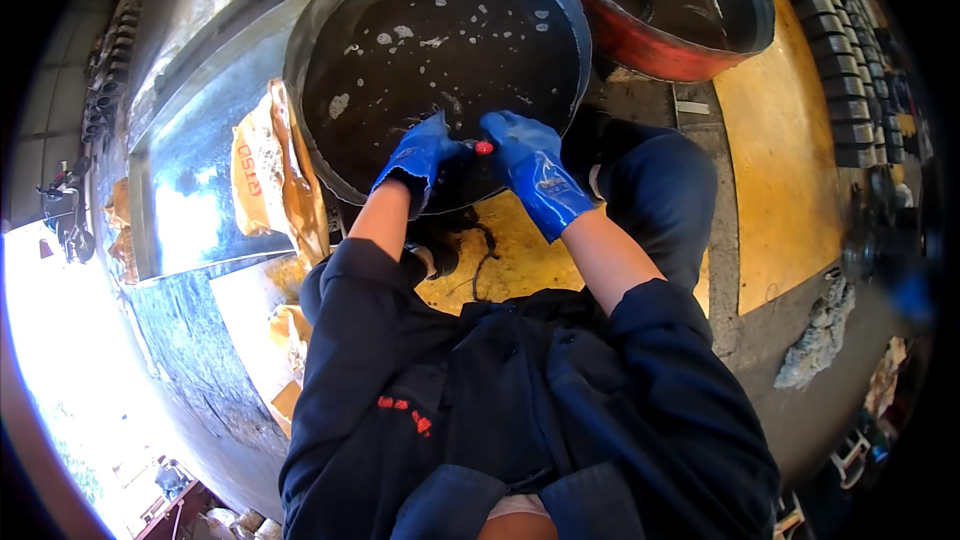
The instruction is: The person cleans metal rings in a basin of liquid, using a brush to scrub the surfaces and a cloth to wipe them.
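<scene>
Both of my hands wear blue rubber gloves and are held over the near edge of a large round tub (300,50) of dark liquid with foam spots. My left hand (418,155) is closed, its fingers curled around the left side of a small dark object. My right hand (528,155) is closed too, on the other side of that object. A red round end (484,148) shows between the gloves, against the right one. Gloves and shadow cover most of the object, so its kind cannot be told. Splashes in the liquid lie just beyond my fingers.
A second tub, red outside (650,45), stands at the far right with liquid in it. A torn brown paper bag (275,175) leans at the left tub wall. Dark ribbed parts (825,50) are stacked at right. A grey rag (818,335) lies on the floor.
</scene>
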The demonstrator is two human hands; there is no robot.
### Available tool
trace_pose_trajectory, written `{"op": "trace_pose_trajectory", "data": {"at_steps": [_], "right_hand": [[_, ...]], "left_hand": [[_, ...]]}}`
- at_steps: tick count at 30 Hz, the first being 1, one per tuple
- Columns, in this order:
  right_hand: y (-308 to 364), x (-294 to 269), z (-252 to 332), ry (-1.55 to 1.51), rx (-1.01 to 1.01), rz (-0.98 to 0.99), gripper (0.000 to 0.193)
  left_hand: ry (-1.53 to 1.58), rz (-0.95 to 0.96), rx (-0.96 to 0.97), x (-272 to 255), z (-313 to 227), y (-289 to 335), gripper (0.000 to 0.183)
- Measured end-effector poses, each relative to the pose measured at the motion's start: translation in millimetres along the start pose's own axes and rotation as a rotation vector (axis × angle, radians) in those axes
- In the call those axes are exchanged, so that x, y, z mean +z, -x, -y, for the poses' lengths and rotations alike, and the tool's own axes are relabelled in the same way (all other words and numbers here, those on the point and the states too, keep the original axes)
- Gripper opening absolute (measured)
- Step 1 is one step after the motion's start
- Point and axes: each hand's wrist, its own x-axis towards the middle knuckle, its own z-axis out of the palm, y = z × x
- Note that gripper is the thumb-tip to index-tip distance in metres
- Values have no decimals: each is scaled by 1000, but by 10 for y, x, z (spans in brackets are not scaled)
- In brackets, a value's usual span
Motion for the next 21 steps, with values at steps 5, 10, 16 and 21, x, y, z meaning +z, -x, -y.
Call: {"op": "trace_pose_trajectory", "data": {"at_steps": [5,10,16,21], "right_hand": [[-8,-55,24,-16,76,62,35],[-10,-149,53,-69,74,98,33],[-45,-159,20,-18,114,178,34],[-42,-217,47,-16,208,241,34]], "left_hand": [[68,228,-163,157,-188,-65,58],[-197,150,12,98,-241,179,55],[-246,102,83,-74,-219,313,45],[-464,280,9,-42,32,389,43]]}}
